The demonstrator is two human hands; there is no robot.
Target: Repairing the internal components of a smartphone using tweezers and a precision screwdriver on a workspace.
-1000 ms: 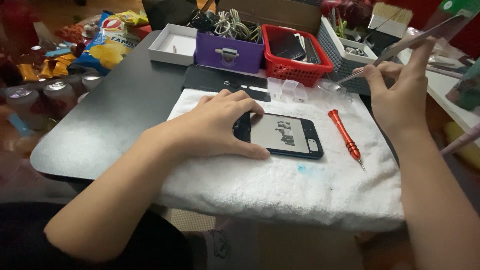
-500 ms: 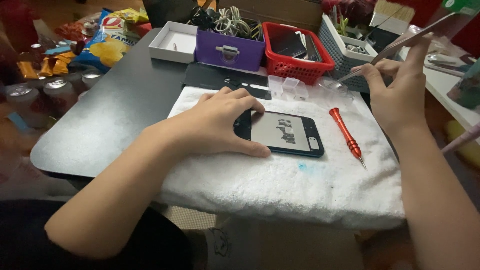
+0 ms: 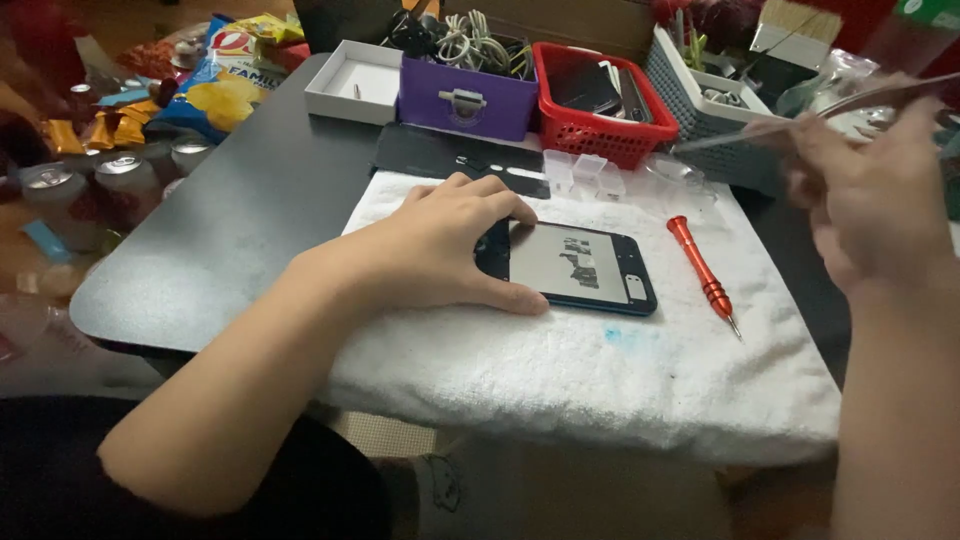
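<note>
While pinning the phone (image 3: 580, 268) flat on the white towel (image 3: 600, 370), left hand (image 3: 440, 245) rests on its left end, fingers spread, thumb along the near edge. Lies with long axis left to right, dark frame, pale grey open back with small dark parts. Right hand (image 3: 865, 200) raised well apart up to the right, blurred, fingers closed around a thin pale tool (image 3: 760, 128) slanting toward the baskets. Red screwdriver (image 3: 703, 275) just right of the phone, nearer that right hand

Dim, warm indoor light; right hand (image 3: 865, 195) motion-blurred; left edge soft, dark; towel (image 3: 600, 370) brightest, no glare.
</note>
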